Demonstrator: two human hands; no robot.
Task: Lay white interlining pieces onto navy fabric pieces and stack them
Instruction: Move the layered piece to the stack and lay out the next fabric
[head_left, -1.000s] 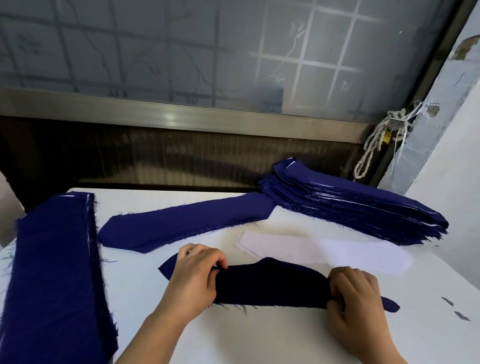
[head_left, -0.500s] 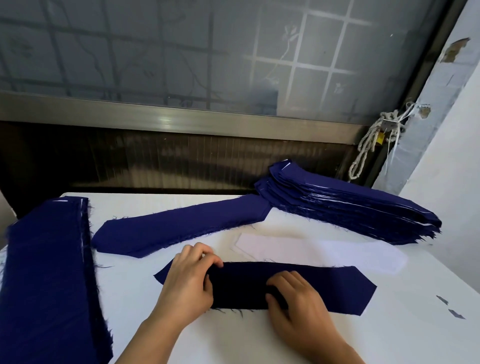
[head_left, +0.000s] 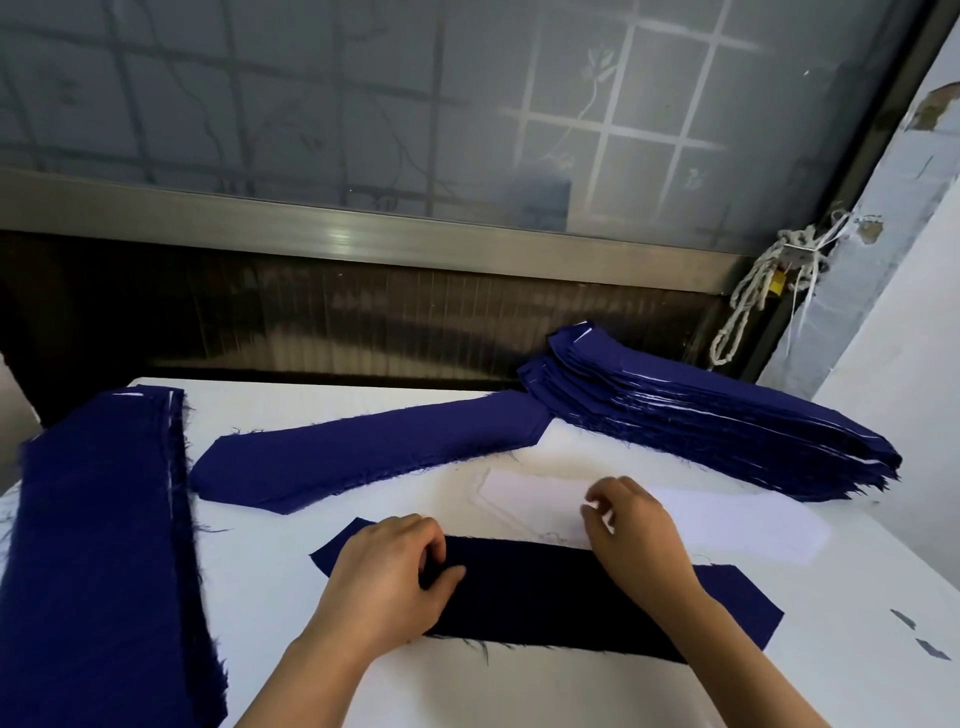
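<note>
Pinching the flat navy fabric piece (head_left: 545, 597) near its left end is the left hand (head_left: 384, 577), while the right hand (head_left: 636, 527) curls its fingers onto the white interlining piece (head_left: 727, 525) just behind.

A single head-worn camera looks forward and down, close over the white counter (head_left: 322, 561), facing a frosted window (head_left: 467, 104).

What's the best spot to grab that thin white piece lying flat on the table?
Probably pinch the white interlining at its near long edge, coming from the person's side over the navy piece. It lies flat and thin, so only an edge offers purchase, and the right hand sits there.
</note>
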